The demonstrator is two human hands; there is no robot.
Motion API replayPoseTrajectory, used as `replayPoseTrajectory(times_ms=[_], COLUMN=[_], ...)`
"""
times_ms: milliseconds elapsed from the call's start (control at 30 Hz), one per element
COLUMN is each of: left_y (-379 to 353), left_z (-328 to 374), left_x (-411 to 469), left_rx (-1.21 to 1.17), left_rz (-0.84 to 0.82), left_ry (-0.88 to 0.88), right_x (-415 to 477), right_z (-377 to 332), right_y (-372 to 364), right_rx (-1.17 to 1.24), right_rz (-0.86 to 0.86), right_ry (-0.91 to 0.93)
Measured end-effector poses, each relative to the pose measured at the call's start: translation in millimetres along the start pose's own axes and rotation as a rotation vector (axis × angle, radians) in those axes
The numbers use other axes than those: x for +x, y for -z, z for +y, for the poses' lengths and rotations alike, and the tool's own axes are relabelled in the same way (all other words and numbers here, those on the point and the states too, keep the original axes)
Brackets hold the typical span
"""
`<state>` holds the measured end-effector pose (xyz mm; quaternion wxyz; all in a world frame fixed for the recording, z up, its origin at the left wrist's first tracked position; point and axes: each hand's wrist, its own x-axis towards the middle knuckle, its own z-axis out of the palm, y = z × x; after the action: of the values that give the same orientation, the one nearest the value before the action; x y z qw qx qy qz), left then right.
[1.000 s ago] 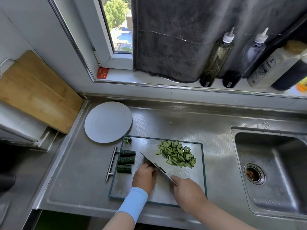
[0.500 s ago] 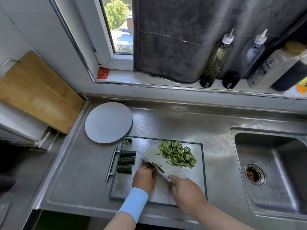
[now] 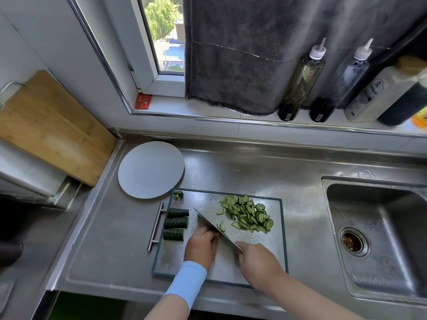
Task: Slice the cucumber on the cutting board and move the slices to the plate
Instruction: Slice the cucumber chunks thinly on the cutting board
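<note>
A steel cutting board (image 3: 265, 250) lies on the counter. A pile of thin cucumber slices (image 3: 247, 213) covers its far right part. Three dark green cucumber chunks (image 3: 175, 224) lie along its left edge, and a small end piece (image 3: 178, 194) sits at the far left corner. My right hand (image 3: 258, 264) grips a cleaver (image 3: 213, 224) whose blade runs diagonally across the board. My left hand (image 3: 202, 244) is curled just left of the blade, pressing down on a cucumber piece hidden under my fingers. One fresh slice (image 3: 222, 226) lies right of the blade. A round grey plate (image 3: 151, 169) sits bare behind the board.
A sink (image 3: 379, 239) with a drain is at the right. Several sauce bottles (image 3: 300, 82) stand on the window ledge, under a hanging grey towel (image 3: 242, 54). A wooden board (image 3: 46, 125) leans at the left. The cutting board's bar handle (image 3: 156, 226) sticks out left.
The cleaver has shifted slightly left along the hidden piece, and a fresh slice now lies right of the blade. My left hand stays curled in place.
</note>
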<state>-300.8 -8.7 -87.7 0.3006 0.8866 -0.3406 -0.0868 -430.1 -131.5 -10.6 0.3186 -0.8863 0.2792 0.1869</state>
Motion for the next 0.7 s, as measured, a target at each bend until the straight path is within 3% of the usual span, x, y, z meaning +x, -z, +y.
replayPoseTrajectory(times_ms=[700], left_y=[-1], left_z=[1], left_x=[-4], left_rx=[0.041], left_rz=[0.009], left_ry=[0.008], right_x=[-31], right_z=[7], right_y=[8], right_rx=[-0.054], right_rz=[0.031], right_ry=[0.045])
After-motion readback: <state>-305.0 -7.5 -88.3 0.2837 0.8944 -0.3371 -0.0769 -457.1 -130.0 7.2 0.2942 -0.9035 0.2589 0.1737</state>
